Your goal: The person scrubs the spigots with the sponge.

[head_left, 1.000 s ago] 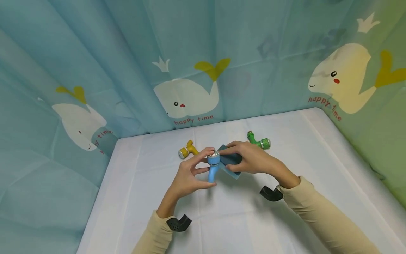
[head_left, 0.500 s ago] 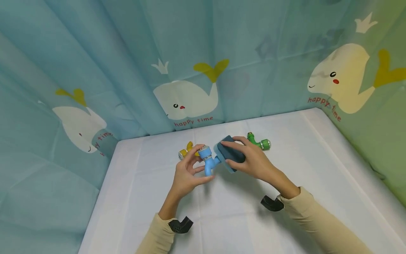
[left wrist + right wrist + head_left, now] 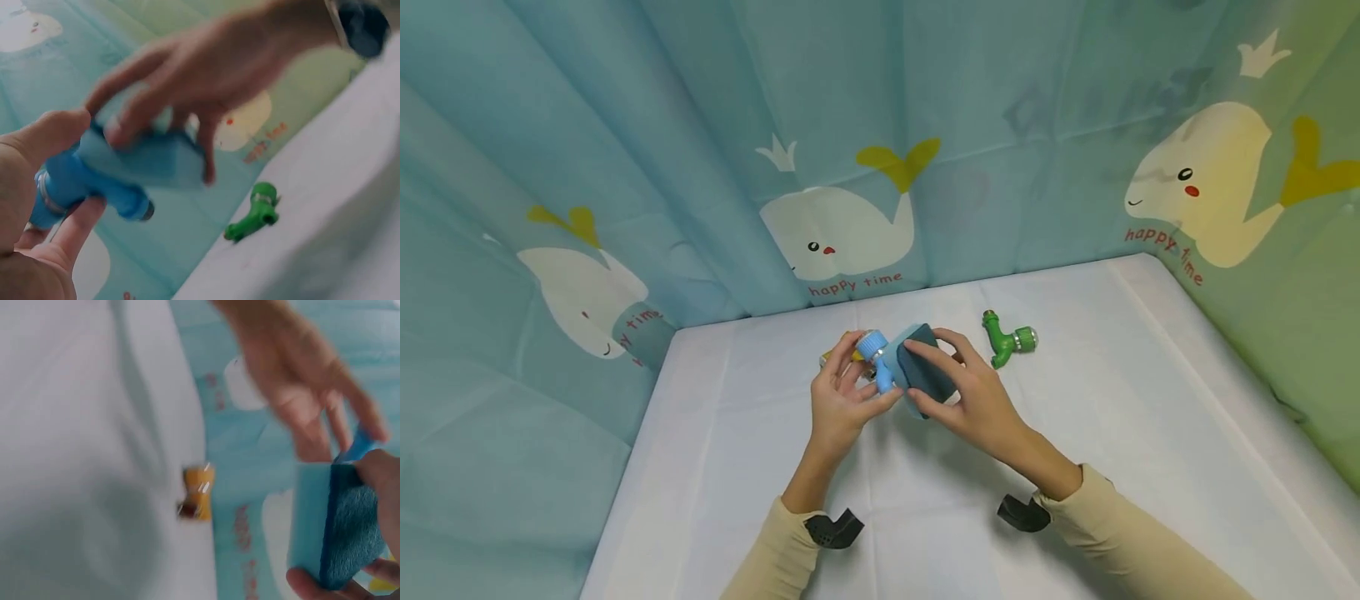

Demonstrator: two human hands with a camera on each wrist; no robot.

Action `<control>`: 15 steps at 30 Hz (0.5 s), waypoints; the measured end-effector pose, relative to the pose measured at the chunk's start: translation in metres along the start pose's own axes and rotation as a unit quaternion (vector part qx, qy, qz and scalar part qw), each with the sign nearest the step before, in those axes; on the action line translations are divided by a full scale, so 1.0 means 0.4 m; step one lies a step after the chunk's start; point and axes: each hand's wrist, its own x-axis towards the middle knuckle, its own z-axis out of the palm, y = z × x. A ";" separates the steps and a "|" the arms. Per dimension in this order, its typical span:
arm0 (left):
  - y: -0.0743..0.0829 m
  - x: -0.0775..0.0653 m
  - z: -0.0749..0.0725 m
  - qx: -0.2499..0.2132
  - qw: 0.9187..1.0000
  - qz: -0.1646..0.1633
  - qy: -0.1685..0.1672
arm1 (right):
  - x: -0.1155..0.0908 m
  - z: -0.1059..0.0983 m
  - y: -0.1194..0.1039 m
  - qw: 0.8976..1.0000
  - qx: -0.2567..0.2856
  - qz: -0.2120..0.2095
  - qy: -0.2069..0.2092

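My left hand (image 3: 838, 412) holds a blue tap (image 3: 872, 343) by its ribbed knob end and its spout, tilted above the table. With thumb and fingers my right hand (image 3: 985, 408) grips a two-layer sponge (image 3: 929, 371), light blue with a dark blue scouring side. The light face lies against the tap's body in the head view, hiding part of it. In the left wrist view the tap (image 3: 119, 197) shows below the sponge (image 3: 153, 156), and the right hand is blurred. The sponge (image 3: 353, 531) fills the lower right of the right wrist view.
A green tap (image 3: 1002, 342) lies on the white-covered table (image 3: 1075, 400), right of the hands. Behind the left hand lies a yellow tap (image 3: 200, 490), mostly hidden in the head view. Blue-green curtains (image 3: 700, 208) with whale prints stand behind the table.
Both hands have shifted left and the blue tap has tilted and turned. The sponge has swung across the tap's body. The yellow tap is now more covered; the green one is more exposed.
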 end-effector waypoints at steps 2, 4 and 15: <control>0.002 0.001 0.004 -0.003 1.000 -0.007 0.010 | -0.001 0.008 0.006 1.000 -0.023 0.008 0.009; 0.005 0.001 0.006 -0.008 1.000 -0.013 0.022 | -0.005 0.013 0.014 0.999 -0.039 0.021 0.024; 0.010 0.002 0.016 -0.035 0.998 -0.035 0.049 | -0.006 0.036 0.000 0.999 0.001 -0.001 0.050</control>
